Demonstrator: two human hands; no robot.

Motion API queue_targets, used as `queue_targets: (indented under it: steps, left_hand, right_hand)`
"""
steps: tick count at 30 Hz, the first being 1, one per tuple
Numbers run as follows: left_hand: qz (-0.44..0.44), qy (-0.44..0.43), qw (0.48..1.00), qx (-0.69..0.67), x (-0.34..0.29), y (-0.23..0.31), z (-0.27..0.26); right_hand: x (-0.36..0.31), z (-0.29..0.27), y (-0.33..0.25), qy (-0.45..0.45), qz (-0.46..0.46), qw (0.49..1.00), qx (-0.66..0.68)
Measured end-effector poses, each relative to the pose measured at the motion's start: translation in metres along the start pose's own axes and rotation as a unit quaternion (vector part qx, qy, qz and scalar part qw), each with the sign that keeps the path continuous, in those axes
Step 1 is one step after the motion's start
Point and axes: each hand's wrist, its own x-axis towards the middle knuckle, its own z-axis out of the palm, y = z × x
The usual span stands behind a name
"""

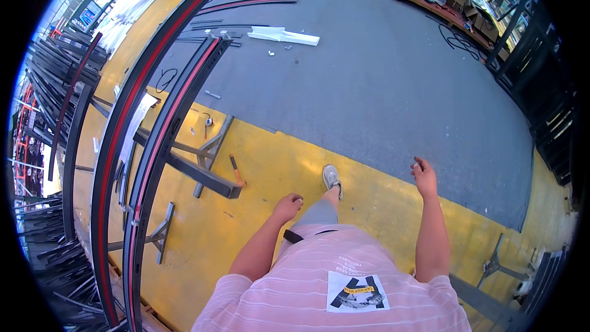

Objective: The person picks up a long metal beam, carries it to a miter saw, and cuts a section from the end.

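Observation:
My left hand point(287, 207) hangs at waist height with its fingers loosely curled, and nothing shows in it. It touches nothing; an orange-handled hammer point(237, 171) on the yellow floor is nearby. Out to the right, my right hand point(424, 177) is raised with its fingers bent inward, and no held thing shows there either. Left of me, two long black profiles with red stripes, one outer point(132, 89) and one inner point(174, 110), lie across grey metal stands. A square grey beam end point(224, 185) sticks out from under them toward me.
One of my shoes point(332, 178) is forward on the yellow floor point(276, 154), near the grey mat point(369, 80). White packing material point(284, 35) and loose strips lie on the mat. Pallets with boxes point(442, 9) line the back. Black profiles are heaped at far left point(55, 80).

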Motion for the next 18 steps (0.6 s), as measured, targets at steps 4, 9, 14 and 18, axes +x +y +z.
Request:
queue_targets:
  steps: [4, 9, 14, 18]
  left_hand:
    - [0.086, -0.035, 0.981, 0.168, 0.124, 0.118, -0.003]
    - [0.142, -0.059, 0.970, 0.186, 0.232, 0.277, -0.068]
    - [0.136, -0.025, 0.970, 0.198, 0.362, 0.376, -0.126]
    - [0.086, -0.022, 0.974, 0.206, 0.470, 0.404, -0.151]
  right_hand:
    - [0.016, 0.001, 0.101, -0.097, 0.218, 0.971, 0.023]
    - [-0.020, -0.004, 0.156, -0.190, 0.459, 0.866, 0.046]
    - [0.112, 0.025, 0.101, -0.199, 0.503, 0.840, 0.049]
    - [0.320, 0.040, 0.064, -0.241, 0.447, 0.861, 0.006]
